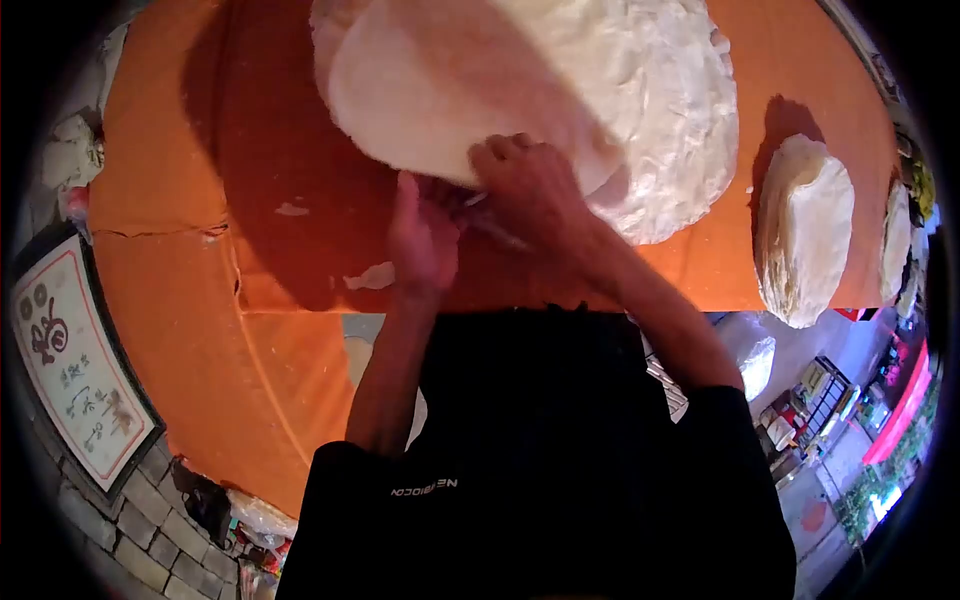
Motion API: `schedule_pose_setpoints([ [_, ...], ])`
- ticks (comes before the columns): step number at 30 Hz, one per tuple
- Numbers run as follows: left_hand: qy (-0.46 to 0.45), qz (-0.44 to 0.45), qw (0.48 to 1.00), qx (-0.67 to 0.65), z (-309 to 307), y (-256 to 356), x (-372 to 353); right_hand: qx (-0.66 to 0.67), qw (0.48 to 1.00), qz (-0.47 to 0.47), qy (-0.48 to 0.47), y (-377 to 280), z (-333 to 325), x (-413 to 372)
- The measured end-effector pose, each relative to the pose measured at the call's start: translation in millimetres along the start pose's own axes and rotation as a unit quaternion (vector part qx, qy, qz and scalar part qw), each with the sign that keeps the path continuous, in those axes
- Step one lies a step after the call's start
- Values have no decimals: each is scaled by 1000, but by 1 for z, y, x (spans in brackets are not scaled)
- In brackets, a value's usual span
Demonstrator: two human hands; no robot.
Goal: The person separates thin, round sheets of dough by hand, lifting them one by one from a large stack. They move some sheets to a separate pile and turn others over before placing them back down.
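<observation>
A large, thin, pale round flatbread (420,90) lies on top of a broad stack of similar sheets (680,120) on the orange cloth. My right hand (530,190) is closed at the near edge of that top flatbread, its fingers curled over the rim. To its left, my left hand (428,240) is turned palm inward, thumb pointing up and fingers stretched toward the right hand, just below the same edge. Shadow darkens those fingers. A thin, shiny, whitish strip (497,222) shows between the two hands; what it is I cannot tell.
Orange cloth (160,180) covers the table. Folded flatbreads (805,230) overhang its near edge at right, and another pile (895,240) lies farther right. Small dough scraps (372,276) lie near my left hand. A framed sign (80,360) stands at left above brick paving (140,530).
</observation>
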State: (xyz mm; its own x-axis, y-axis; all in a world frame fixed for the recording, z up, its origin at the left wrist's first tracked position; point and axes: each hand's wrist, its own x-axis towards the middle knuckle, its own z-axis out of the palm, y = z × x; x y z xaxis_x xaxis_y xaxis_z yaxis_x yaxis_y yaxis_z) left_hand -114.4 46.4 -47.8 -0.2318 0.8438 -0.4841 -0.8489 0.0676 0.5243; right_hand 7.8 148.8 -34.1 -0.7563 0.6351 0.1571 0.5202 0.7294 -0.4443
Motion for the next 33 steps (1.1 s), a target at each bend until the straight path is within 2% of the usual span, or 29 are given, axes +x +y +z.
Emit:
schedule_pose_setpoints([
  [1, 3, 2, 1000, 1, -1, 2, 0, 9, 993, 57, -107, 3, -15, 8],
  [3, 50, 8, 989, 142, -1, 3, 1, -105, 964, 43, -240, 25, -76, 53],
  [4, 50, 7, 989, 141, -7, 2, 1, -165, 983, -36, -65, 46, -101, 55],
  [5, 77, 4, 975, 206, -17, 0, -1, -143, 990, -9, 2, 49, -150, 57],
  [6, 104, 2, 957, 270, -24, -2, -2, -112, 993, 29, 30, 45, -194, 61],
  [8, 125, 0, 949, 288, -23, -3, -5, -86, 992, 50, 76, 40, -241, 59],
  [10, 147, -1, 941, 305, -23, -5, -4, -142, 987, 24, 77, 32, -231, 49],
  [11, 141, -20, 957, 253, -24, -7, -3, -174, 983, 12, 63, 30, -211, 44],
  [12, 136, -39, 969, 201, -25, -9, -3, -196, 980, 1, 40, 31, -180, 41],
  [14, 147, -33, 969, 198, -23, -12, -3, -205, 977, -2, -62, 49, -109, 21],
  [15, 150, -28, 968, 199, -22, -14, -4, -177, 975, 45, -125, 55, -88, 15],
  [16, 151, -30, 968, 200, -23, -17, -4, -164, 970, 52, -173, 74, -62, 5],
  [17, 153, -13, 958, 243, -24, -19, -2, -131, 976, 80, -152, 78, -53, -3],
  [19, 158, 6, 946, 284, -25, -21, 1, -156, 968, 91, -172, 61, -74, -2],
  [21, 80, -67, 950, 294, -20, -24, 0, -117, 974, 98, -169, 59, -81, -21],
  [22, 75, -63, 951, 292, -17, -25, 3, -85, 979, 96, -156, 62, -83, -24],
  [24, 15, -157, 938, 308, -13, -31, -2, -84, 979, 83, -163, 64, -70, -36],
  [25, 15, -161, 938, 308, -13, -35, -3, -68, 982, 79, -158, 61, -66, -39],
  [27, -50, -108, 972, 202, -13, -46, -10, -59, 981, 81, -164, 52, -67, -32],
  [30, -65, -95, 981, 156, -2, -50, -10, -39, 985, 82, -149, 55, -62, -41],
  [33, -21, -56, 981, 184, 7, -53, -10, -1, 985, 85, -151, 58, -59, -46],
])
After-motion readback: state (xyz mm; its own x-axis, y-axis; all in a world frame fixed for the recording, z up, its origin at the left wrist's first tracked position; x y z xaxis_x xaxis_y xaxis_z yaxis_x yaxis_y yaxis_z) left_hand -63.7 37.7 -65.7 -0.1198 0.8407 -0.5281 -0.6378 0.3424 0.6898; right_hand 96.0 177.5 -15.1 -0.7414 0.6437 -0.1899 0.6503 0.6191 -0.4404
